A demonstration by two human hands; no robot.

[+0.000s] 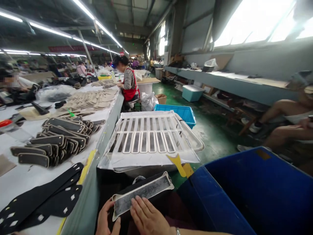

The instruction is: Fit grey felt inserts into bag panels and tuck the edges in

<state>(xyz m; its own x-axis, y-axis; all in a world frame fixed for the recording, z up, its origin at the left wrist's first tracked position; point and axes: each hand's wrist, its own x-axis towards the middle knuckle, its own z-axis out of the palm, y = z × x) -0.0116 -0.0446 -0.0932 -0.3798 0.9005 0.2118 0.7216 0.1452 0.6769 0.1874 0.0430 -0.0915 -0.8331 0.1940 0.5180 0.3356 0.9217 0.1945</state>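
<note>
Low in front of me lies a long grey strip (pixel 144 195) with a raised cream edging that flares out at its corners. My left hand (pixel 105 219) grips the strip's left end, fingers on its far side and thumb on the near side. My right hand (pixel 149 215) lies flat on the grey surface near the middle, fingers stretched and close together. Beneath the strip is a dark support, mostly hidden. Just beyond stands a white slatted rack (pixel 149 159), with several cream-edged strips (pixel 152 142) in a row on it.
On the left, a white-covered table (pixel 97 143) bears piles of dark edged pieces (pixel 55 140) and black studded pieces (pixel 44 195). A large blue bin (pixel 212 192) stands close on my right. Farther off are a light-blue tub (pixel 174 111) and a person in a red apron (pixel 129 81).
</note>
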